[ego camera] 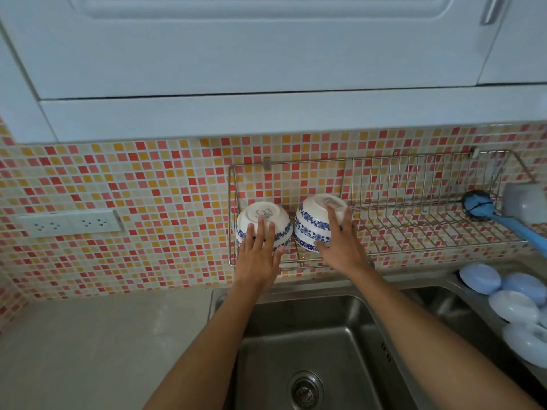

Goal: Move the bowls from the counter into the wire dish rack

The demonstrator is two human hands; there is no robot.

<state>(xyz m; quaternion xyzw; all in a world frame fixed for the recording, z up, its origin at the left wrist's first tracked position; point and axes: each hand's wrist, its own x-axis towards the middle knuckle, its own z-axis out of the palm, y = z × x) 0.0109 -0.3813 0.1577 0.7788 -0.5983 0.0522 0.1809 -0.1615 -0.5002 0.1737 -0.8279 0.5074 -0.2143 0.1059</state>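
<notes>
White upturned bowls (pixel 263 221) sit in the wire rack (pixel 414 232), left hand (pixel 257 255) and right hand (pixel 340 244) resting flat, fingers straight.

Soft, dim, even light is falling across my view; faint glare is showing on the sink (pixel 310 335); wide-angle distortion is bending the frame edges.

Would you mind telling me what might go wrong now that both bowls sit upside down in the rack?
1. The right bowl tilts toward the left bowl; letting go could knock them together.
2. Both sit near the front edge of the wire rack, above the sink; a nudge from the left hand or right hand might tip one out.
</notes>
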